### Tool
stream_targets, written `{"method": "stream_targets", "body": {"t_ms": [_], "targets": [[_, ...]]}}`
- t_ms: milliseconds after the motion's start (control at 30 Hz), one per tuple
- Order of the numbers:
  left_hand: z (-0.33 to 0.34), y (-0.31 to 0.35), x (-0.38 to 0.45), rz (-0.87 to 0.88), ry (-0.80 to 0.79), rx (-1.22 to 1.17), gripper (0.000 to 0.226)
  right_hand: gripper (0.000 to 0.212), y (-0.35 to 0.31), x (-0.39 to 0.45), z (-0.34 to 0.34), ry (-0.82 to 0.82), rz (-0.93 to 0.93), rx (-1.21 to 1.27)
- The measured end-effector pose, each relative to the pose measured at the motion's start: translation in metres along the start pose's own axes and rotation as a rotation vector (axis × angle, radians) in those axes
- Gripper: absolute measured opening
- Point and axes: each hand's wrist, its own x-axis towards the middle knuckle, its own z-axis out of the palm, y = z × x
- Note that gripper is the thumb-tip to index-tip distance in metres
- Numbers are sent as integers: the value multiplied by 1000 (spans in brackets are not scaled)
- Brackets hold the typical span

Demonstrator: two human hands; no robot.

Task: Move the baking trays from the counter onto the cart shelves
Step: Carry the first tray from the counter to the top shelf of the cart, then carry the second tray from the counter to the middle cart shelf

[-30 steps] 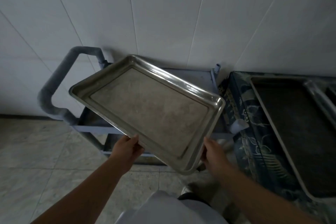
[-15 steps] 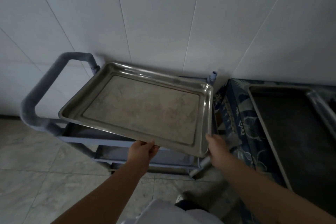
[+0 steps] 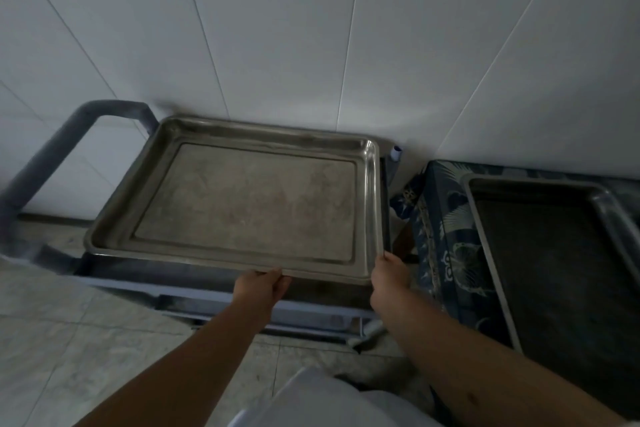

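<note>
A worn steel baking tray (image 3: 242, 204) lies nearly level over the top shelf of the blue-grey cart (image 3: 221, 302). My left hand (image 3: 259, 288) grips the tray's near rim around the middle. At the near right corner my right hand (image 3: 389, 276) holds the rim. I cannot tell whether the tray rests on the shelf or hovers just above it. A second, darker tray (image 3: 554, 253) sits on the counter at the right, which is covered with a blue patterned cloth (image 3: 446, 246).
The cart's thick handle (image 3: 45, 159) loops out to the left. A white panelled wall (image 3: 311, 45) stands right behind the cart and counter. Pale floor tiles (image 3: 69, 340) lie below. A lower cart shelf shows under the top one.
The tray has swung from a tilted, diagonal position to level and square over the cart's top shelf, moving down and away from me. Both hands keep their hold on the near rim.
</note>
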Motion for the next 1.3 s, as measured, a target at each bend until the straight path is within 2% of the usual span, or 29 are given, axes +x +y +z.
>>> {"method": "stream_targets", "body": {"t_ms": [200,267,433,567,667,733,800,833,933,1033,1167,1300], "targets": [[14,5,5,-19,25,36,14,36,-9,19,5,5,56,48],[10,5,7,2,11,97,21,35,-6,17,4,21,44,28],[1,9,11,2,-40,201,20,33,-1,-5,-6,-32,-30,-19],[-13,11,6,22,-65,545,30,42,18,-41,-9,-32,-223,-129],[-26,12,-5,266,-166,1012,44,55,35,-76,-12,-113,-409,-176],[-37,8,-14,499,-187,1320,56,67,48,-95,-16,-137,-618,-453],[-51,2,-23,723,-183,1548,74,78,61,-110,-20,-84,-827,-768],[-59,-1,-27,816,-190,1648,83,84,67,-116,-23,-57,-870,-886],[-85,-7,-38,989,-223,1883,100,98,89,-135,-32,27,-832,-1131],[-108,-14,-47,1103,-256,1972,106,107,118,-157,-48,113,-806,-1258],[-128,-26,-63,1165,-313,2003,108,110,153,-188,-75,191,-736,-1245],[-116,-35,-86,1287,-389,2016,109,115,171,-214,-113,259,-637,-1203]]}}
